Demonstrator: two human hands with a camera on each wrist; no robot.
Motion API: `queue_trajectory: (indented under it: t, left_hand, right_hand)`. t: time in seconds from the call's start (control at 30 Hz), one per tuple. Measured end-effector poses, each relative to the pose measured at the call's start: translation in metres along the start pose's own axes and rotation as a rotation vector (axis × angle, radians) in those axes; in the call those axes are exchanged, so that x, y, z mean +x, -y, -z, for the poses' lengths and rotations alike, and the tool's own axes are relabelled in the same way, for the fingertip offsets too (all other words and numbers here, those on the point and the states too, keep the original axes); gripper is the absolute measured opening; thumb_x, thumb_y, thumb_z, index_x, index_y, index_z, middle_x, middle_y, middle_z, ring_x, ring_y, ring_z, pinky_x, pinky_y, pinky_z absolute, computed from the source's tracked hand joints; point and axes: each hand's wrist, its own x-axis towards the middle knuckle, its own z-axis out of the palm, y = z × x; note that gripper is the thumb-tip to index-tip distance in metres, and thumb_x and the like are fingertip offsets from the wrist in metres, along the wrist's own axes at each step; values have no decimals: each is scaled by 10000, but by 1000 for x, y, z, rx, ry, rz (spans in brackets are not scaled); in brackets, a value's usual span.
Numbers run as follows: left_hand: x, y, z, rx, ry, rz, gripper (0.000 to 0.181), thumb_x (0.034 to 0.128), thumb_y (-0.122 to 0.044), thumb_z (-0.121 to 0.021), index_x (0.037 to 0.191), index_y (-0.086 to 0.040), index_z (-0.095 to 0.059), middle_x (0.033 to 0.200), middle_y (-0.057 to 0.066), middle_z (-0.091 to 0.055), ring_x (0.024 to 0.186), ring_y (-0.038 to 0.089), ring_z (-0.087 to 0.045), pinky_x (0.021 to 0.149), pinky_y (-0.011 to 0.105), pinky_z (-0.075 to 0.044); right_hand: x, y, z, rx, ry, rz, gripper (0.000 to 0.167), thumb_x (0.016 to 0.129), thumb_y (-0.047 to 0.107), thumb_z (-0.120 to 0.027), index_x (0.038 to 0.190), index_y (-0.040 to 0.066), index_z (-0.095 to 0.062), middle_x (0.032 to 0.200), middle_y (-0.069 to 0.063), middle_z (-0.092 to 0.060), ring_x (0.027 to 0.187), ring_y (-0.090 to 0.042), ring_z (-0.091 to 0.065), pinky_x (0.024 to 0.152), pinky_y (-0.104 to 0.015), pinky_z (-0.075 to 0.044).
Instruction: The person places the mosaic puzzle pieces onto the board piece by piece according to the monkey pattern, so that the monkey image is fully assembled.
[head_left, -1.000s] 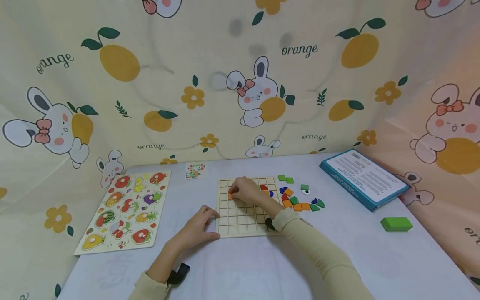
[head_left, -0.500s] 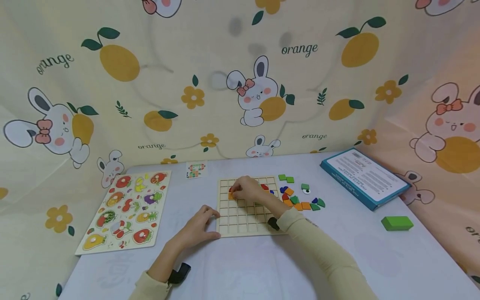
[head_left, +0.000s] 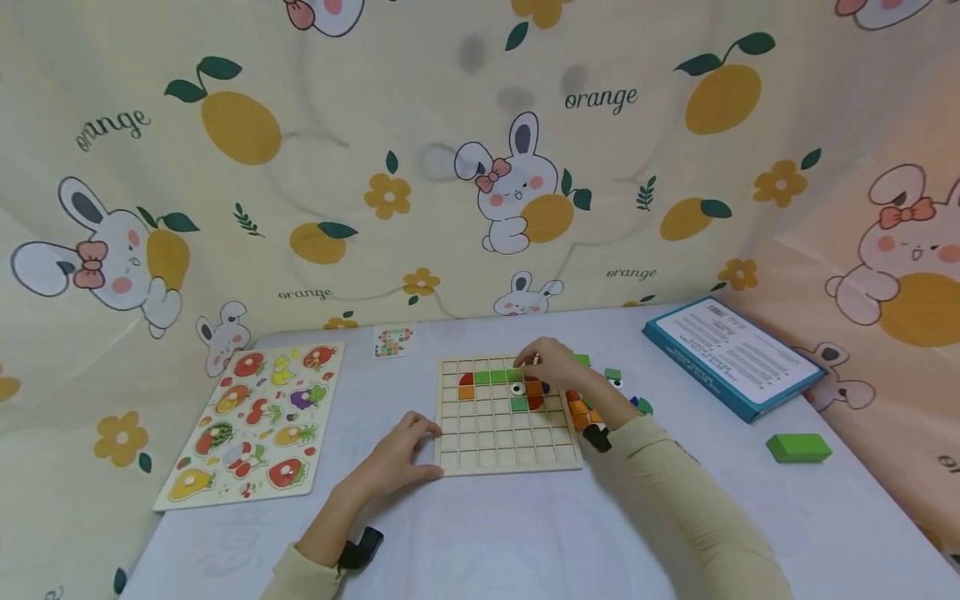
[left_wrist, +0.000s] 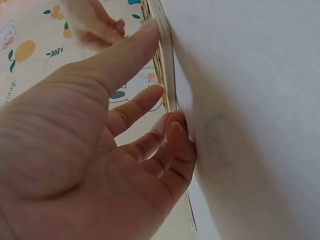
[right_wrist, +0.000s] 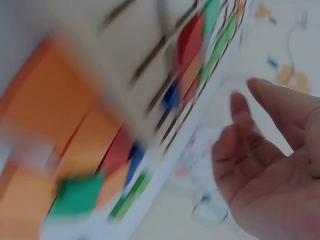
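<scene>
A wooden grid board lies on the table in the head view. My left hand touches its left edge, thumb near the front corner; the left wrist view shows the thumb and fingertips against the board's edge. In the upper cells sit a red quarter-round piece, an orange square, a row of green squares, a round eye piece and other coloured pieces. My right hand hovers over the upper right corner, partly hiding it. The right wrist view, blurred, shows its fingers loosely bent with nothing held.
Loose coloured pieces lie right of the board, partly behind my right forearm. A fruit puzzle board is at the left, a small pattern card at the back. At the right are a blue-edged box and a green block.
My right hand has left the orange square at the board's left side and moved right, uncovering the red piece and the green row. My left hand has stayed at the edge.
</scene>
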Motion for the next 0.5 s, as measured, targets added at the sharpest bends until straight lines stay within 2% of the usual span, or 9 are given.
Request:
queue_trajectory:
  t: [0.23, 0.37, 0.5]
  left_hand:
    - [-1, -2, 2, 1, 0, 4, 543, 800, -234, -853, 1242, -75, -580, 1139, 34, -488, 921, 149, -469, 775, 311, -436]
    - [-1, -2, 2, -4, 1, 9, 543, 801, -236, -853, 1245, -80, -581, 1142, 29, -487, 924, 147, -469, 778, 310, -434]
    - [-1, 0, 1, -6, 3, 10, 542, 804, -245, -850, 1247, -86, -582, 1147, 22, -485, 925, 138, -465, 785, 310, -434]
  right_hand:
    - [-27, -40, 34, -133, 11, -159, 165, 920, 1, -634, 1046, -20, -739, 979, -140, -667, 874, -268, -561, 799, -398, -508]
    - [-44, -65, 46, -142, 15, -186, 89, 903, 11, -656, 948, -1, -732, 867, -102, -633, 810, -250, -537, 743, -369, -484]
    - [-64, -87, 57, -97, 38, -207, 32, 882, 26, -695, 859, 18, -674, 774, -54, -570, 747, -211, -518, 668, -329, -442]
